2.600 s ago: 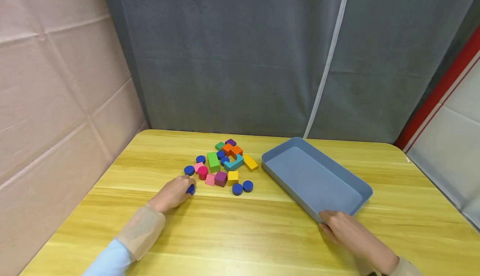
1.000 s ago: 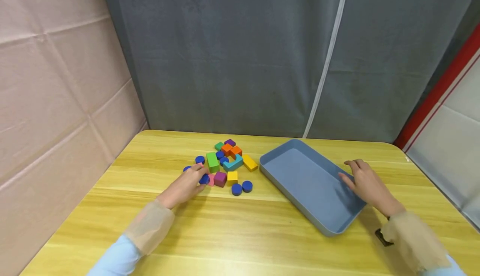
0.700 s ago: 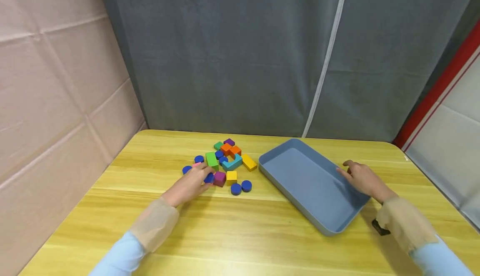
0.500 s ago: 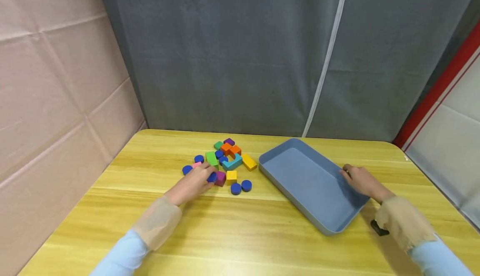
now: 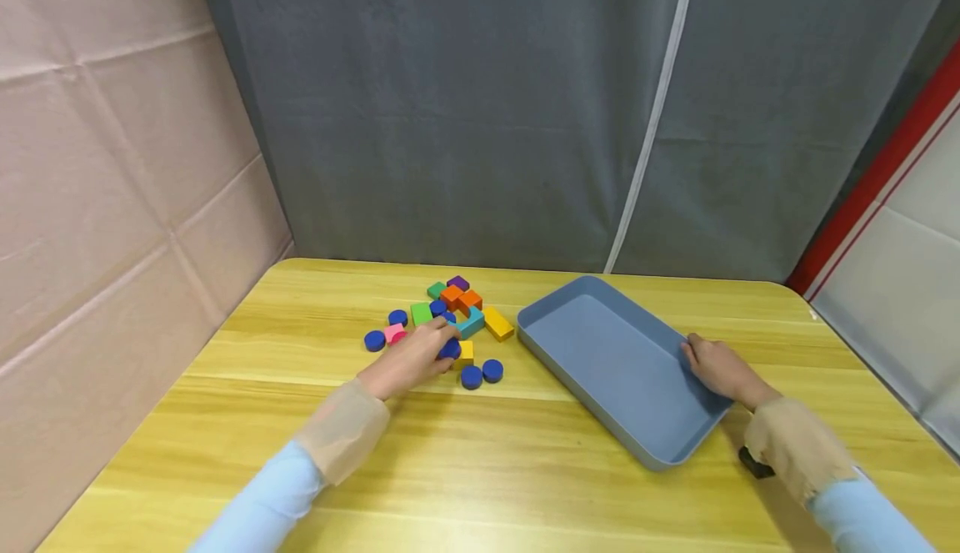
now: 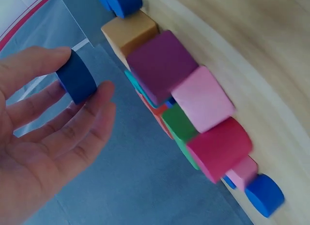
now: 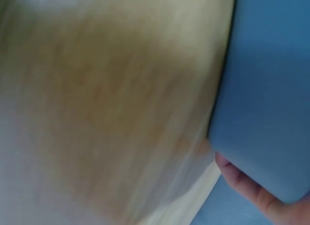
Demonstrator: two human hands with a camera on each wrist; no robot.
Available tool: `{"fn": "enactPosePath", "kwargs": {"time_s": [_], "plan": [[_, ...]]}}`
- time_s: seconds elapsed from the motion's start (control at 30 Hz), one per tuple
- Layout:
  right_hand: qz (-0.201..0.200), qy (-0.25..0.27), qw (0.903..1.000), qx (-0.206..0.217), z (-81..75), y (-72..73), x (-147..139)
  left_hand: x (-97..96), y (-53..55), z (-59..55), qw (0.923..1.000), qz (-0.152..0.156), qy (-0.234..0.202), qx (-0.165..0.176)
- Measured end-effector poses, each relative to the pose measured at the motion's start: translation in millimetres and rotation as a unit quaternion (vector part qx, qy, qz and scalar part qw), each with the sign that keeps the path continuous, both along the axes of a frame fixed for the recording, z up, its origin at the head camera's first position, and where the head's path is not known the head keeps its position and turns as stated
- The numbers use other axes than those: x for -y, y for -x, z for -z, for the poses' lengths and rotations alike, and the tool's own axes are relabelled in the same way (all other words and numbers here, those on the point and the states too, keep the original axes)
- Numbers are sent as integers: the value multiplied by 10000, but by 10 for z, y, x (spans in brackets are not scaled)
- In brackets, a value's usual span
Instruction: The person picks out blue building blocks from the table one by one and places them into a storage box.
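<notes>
My left hand (image 5: 412,358) pinches a blue round disc block (image 6: 77,78) between thumb and fingers, holding it just over the front of the block pile. Close by in the left wrist view are a purple cube (image 6: 162,65), a pink cube (image 6: 203,99), a red cylinder (image 6: 220,150) and a yellow cube (image 6: 128,33). On the right, a grey-blue rectangular tray (image 5: 615,361) lies with nothing in it. My right hand (image 5: 720,369) grips its right-hand wall near the near right corner; the right wrist view shows a finger (image 7: 242,184) against the outside.
Two blue discs (image 5: 472,377) sit in front of the pile, and more lie at its left. A teal arch (image 5: 471,324), orange blocks (image 5: 452,296) and a yellow oblong block (image 5: 498,324) stand behind. A grey curtain (image 5: 465,119) hangs beyond the wooden table (image 5: 480,470).
My left hand has carried the blue disc rightward along the pile's front. My right hand has left the tray's near corner, moved to its right side and taken hold there.
</notes>
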State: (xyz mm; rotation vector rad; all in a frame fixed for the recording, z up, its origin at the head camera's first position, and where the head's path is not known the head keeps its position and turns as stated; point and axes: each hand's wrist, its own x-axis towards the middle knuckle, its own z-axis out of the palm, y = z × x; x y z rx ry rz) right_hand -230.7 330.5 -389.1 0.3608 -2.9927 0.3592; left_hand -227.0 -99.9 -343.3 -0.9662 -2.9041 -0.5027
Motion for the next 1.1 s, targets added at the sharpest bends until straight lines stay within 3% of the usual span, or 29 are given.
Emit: {"fn": "enactPosePath", "kwargs": {"time_s": [0.47, 0.83, 1.1], "plan": [[55, -174, 9998, -73, 75, 9, -1, -404, 234, -175, 9989, 425, 150, 130], [145, -114, 9997, 167, 61, 45, 18, -762, 424, -175, 9980, 582, -150, 217], [122, -98, 9998, 154, 49, 39, 21, -1113, 521, -162, 9970, 764, -84, 12]]}}
